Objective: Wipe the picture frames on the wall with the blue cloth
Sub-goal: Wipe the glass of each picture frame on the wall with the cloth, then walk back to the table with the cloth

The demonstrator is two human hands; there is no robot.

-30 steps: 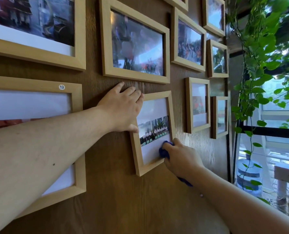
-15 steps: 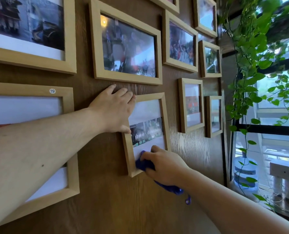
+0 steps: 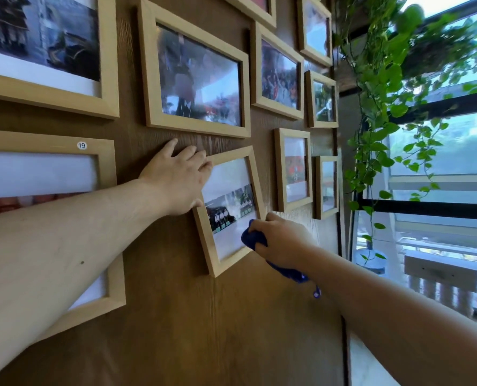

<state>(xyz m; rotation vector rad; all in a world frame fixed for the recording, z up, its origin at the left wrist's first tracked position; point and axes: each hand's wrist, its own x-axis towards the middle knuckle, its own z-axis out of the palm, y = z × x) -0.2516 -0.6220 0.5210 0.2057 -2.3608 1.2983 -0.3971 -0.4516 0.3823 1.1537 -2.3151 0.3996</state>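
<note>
Your left hand (image 3: 177,176) lies flat and spread on the wood wall (image 3: 176,316), fingers open, holding nothing. The palm covers the top left corner of the small frame (image 3: 204,240), thumb against its left rail.

Your right hand (image 3: 280,238) is closed around the blue cloth (image 3: 252,238), bunched in the fist. The cloth is pressed on the glass at the lower right of that small frame, touching the white margin under the photo. A tail of the cloth hangs out below your wrist, with a small loop at its end.

The small frame hangs tilted, bottom left corner swung outward, not square with its neighbours.

Around it, all light wood:
- wide frame (image 3: 195,76) just above your left hand
- big frame with a "19" sticker (image 3: 82,145) to the left, partly behind your left forearm
- two narrow frames (image 3: 293,168) to the right, apart from your right hand
- more frames above, up to the top edge

A trailing green plant (image 3: 376,107) hangs at the right end of the wall, beside the window (image 3: 454,162). A water jug (image 3: 371,260) stands low by the glass.
</note>
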